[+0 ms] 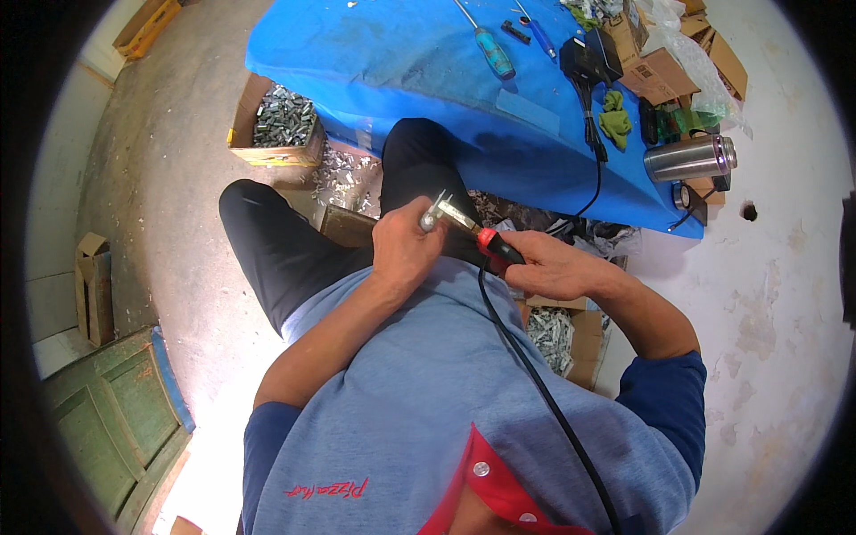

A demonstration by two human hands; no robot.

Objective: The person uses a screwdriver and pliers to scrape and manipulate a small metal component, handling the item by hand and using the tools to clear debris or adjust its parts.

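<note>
My right hand (555, 266) is closed round the black grip of a soldering iron (489, 239) with a red collar. Its metal barrel points up and left toward my left hand, and a black cord (535, 383) runs from it down over my shirt. My left hand (403, 241) is a closed fist above my lap, pinching a small silvery metal piece (430, 219) with thin prongs. The barrel's end meets or overlaps that piece; I cannot tell whether they touch. Most of the piece is hidden by my fingers.
Ahead stands a table with a blue cloth (357, 53), bearing a teal screwdriver (492, 53), a black power adapter (581, 62), a green rag (615, 120) and a steel flask (687, 159). Cartons of metal parts stand on the floor, one (276, 155) at left, another (584, 343) at right.
</note>
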